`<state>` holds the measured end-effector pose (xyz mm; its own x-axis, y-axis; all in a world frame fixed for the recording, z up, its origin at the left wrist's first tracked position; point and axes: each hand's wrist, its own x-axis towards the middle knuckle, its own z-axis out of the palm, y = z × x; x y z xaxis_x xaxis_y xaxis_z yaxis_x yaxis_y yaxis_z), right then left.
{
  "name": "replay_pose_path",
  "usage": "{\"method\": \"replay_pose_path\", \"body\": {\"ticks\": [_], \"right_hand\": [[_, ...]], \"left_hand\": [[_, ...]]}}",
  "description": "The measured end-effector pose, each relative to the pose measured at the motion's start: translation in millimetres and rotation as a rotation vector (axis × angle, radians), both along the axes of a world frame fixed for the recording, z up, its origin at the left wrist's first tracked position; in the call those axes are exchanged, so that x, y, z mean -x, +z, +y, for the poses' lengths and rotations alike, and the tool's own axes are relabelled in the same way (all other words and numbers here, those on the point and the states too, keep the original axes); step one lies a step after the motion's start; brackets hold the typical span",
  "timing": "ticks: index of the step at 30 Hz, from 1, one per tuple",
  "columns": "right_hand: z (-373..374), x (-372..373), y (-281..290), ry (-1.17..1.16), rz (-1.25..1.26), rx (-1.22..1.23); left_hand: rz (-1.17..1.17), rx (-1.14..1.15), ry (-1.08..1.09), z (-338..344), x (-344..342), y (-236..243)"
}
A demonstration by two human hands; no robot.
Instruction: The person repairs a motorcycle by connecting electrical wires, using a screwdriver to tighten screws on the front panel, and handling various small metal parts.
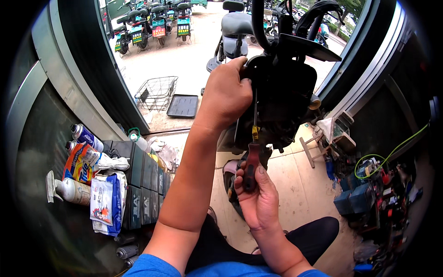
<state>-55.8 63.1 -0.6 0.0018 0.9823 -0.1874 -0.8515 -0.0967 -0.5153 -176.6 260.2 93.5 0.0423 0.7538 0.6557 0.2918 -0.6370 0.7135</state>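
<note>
A screwdriver (252, 162) with a dark red and black handle points upward, held in my right hand (261, 205), thumb and fingers wrapped round the handle. Its shaft carries a yellow piece and runs up along the dark body of a scooter (288, 87); the tip is lost in shadow. Above it, my left hand (225, 94) is closed at the left edge of that body, close to the upper shaft. Those fingers are mostly hidden behind the hand, so what they grip does not show. The scooter stands right in front of me, between my knees and the doorway.
On the left, stacked dark battery boxes (134, 203) bear a spray bottle (74, 190), wipes (101, 201) and cans. A wire basket (157, 92) and black tray (182, 105) lie outside, before parked scooters (159, 27). Rightward are a wooden stool (339, 134), tools and a green hose (385, 159).
</note>
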Motion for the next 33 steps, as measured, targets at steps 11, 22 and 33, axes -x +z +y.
{"method": "replay_pose_path", "body": {"ticks": [11,22,33], "right_hand": [[7.6,10.0,-2.8,0.027,0.087,0.008],[5.2,28.1,5.3,0.095,0.305,-0.004],[3.4,40.5,21.3,0.028,0.228,-0.047]], "left_hand": [[-0.072,0.159,-0.128,-2.8,1.5,2.1],[-0.140,0.177,-0.130,-10.1,-7.1,7.3],[-0.176,0.190,-0.139,-9.3,-5.9,6.4]]}}
